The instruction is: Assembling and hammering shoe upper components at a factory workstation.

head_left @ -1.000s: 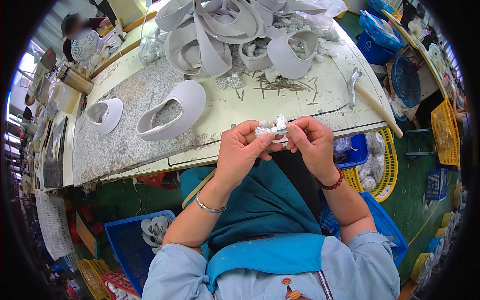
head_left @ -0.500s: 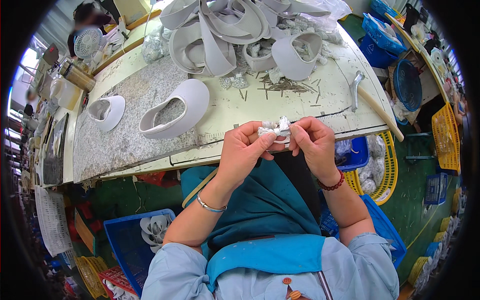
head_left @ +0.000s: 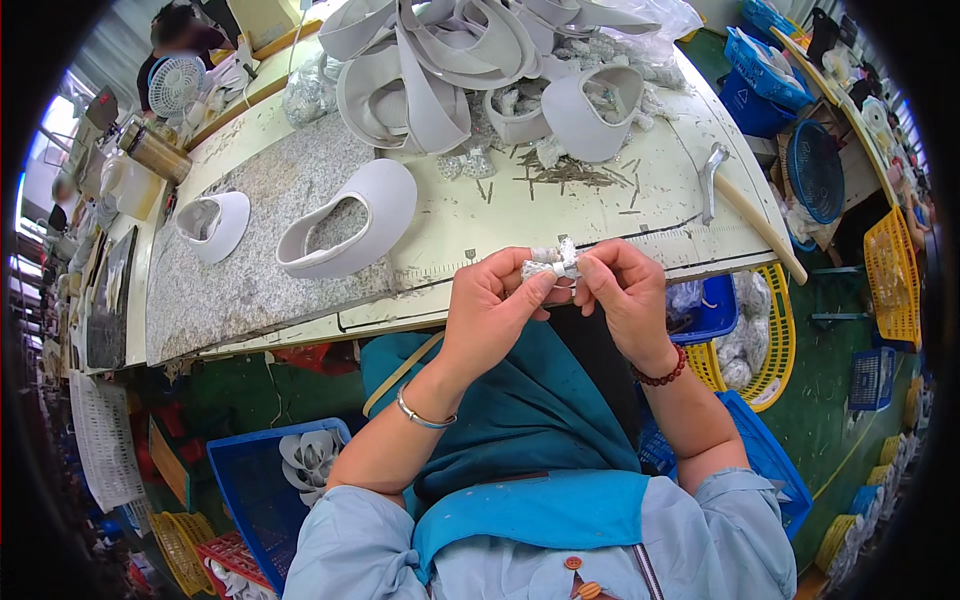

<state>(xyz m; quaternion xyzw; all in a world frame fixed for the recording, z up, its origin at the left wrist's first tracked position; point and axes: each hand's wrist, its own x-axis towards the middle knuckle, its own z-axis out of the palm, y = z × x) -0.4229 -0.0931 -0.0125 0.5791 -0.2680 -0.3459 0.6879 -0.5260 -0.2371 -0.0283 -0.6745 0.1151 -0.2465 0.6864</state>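
Between my two hands, just above the table's front edge, is a small silvery-white bow [head_left: 546,268] with a knotted middle. My left hand [head_left: 497,300] pinches one side of it between thumb and fingers. On the other side, the thumb and fingertips of my right hand [head_left: 622,290] are closed on its end, with a thin white strip hanging below. Fingers hide part of the bow. To the left on the table lie a larger pale grey shoe upper [head_left: 383,210] and a smaller shoe upper [head_left: 232,225].
A pile of grey shoe uppers [head_left: 437,105] and silvery bows stands at the back. Dark scraps [head_left: 565,172] lie before it. A hammer [head_left: 745,212] rests at the right table edge. Below are a yellow basket [head_left: 778,350] and a blue crate [head_left: 262,490] holding pale pieces.
The bow has turned and looks narrower and more bunched in my fingers. Both hands have shifted slightly; the shoe uppers on the table stay put.
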